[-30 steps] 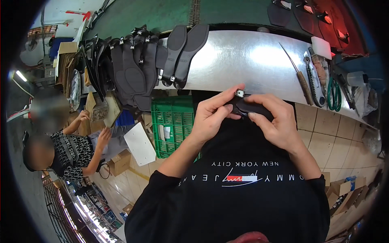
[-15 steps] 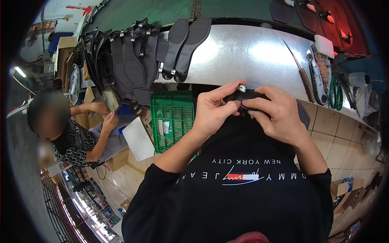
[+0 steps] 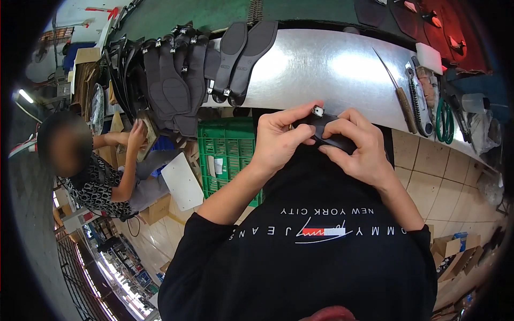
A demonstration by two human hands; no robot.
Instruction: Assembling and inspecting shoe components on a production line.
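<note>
A black insole-like shoe piece (image 3: 337,141) is held in front of my chest, at the near edge of the metal table. My left hand (image 3: 284,136) pinches its left end between thumb and fingers, beside a small silver metal fitting (image 3: 318,111). My right hand (image 3: 360,140) is closed round the right part, its thumb below and its fingers over the top. Much of the piece is hidden by my fingers. Two similar dark insoles (image 3: 231,53) lie on the table at the left, with small silver fittings at their near ends.
More dark insoles (image 3: 174,88) are heaped at the far left. An awl (image 3: 402,101), a box cutter (image 3: 417,101) and green cord (image 3: 444,124) lie at the table's (image 3: 316,69) right. A green crate (image 3: 227,155) stands below. A co-worker (image 3: 101,171) sits at the left.
The shoe piece has turned in my hands, and its long part at the right no longer sticks out past my right hand. The co-worker's hand has risen onto the object they hold.
</note>
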